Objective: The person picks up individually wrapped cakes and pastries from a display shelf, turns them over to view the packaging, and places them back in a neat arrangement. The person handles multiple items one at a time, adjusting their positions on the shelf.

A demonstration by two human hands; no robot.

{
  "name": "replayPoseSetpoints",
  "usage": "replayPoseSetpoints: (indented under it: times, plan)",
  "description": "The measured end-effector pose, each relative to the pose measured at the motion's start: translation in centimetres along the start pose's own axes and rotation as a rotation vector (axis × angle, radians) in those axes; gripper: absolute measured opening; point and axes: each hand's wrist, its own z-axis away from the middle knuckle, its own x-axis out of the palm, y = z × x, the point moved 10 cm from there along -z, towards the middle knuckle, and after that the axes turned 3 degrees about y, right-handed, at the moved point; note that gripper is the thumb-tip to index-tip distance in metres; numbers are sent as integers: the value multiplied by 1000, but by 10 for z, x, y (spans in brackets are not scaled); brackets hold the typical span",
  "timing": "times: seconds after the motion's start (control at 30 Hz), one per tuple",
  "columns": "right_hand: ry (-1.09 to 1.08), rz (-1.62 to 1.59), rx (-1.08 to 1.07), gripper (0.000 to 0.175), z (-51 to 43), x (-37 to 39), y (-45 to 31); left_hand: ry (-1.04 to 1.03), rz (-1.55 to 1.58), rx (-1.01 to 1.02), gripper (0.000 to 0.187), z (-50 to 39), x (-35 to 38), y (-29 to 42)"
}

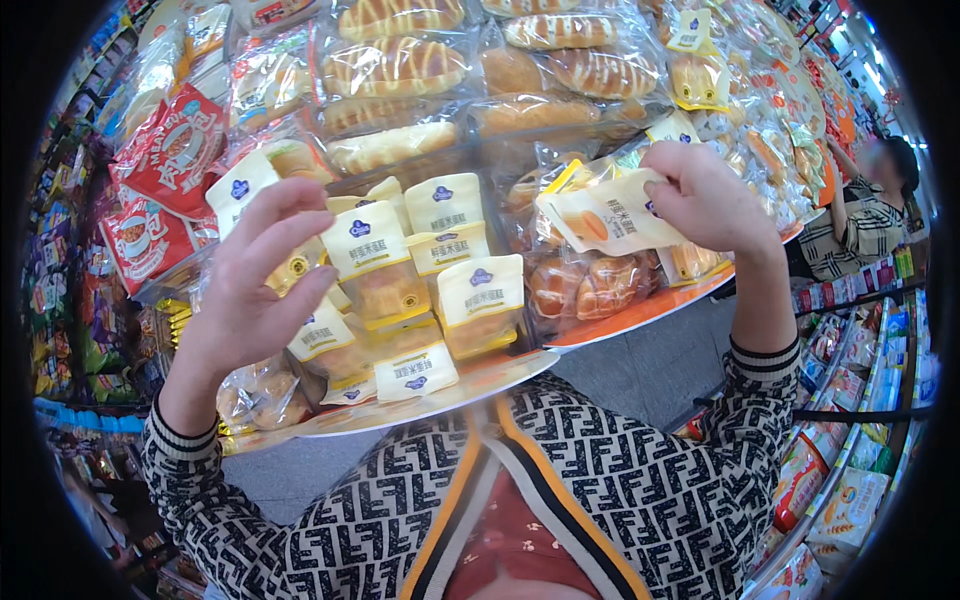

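Note:
My right hand (701,196) pinches the end of a cream-coloured cake packet (592,214). The packet is tilted above bagged glazed rolls (592,286) in the right compartment. My left hand (255,281) hangs over the left side of the display with thumb and fingers apart, and nothing shows in its grasp. Beside its fingertips, a similar cake packet (371,251) stands upright in the middle compartment. Several more of this kind are around it, including an upright one (480,300) by the front rim and one with its label upside down (416,373).
Long bagged breads (397,67) fill the rows behind clear dividers (420,169). Red bags of meat buns (176,142) lie at left. The stand's curved front rim (450,409) is close to my body. Another person (862,210) is at far right, above packed shelves (847,495).

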Motion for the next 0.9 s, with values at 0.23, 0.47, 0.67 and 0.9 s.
replayPoseSetpoints:
  times: [0.23, 0.47, 0.67, 0.9]
  plan:
    - [-261, -498, -49, 18, -47, 8, -66, -121, 322, -256, 63, 9, 22, -16]
    - [-636, -798, -324, 26, -83, 47, -150, -316, 871, -339, 103, 15, 46, -7]
    - [-603, -997, -190, 19, -102, 79, -151, -345, 1101, -526, 93, 20, 54, -12]
    - [-577, -1043, -16, 28, -99, 105, -117, -282, 1069, -670, 90, 19, 54, -33]
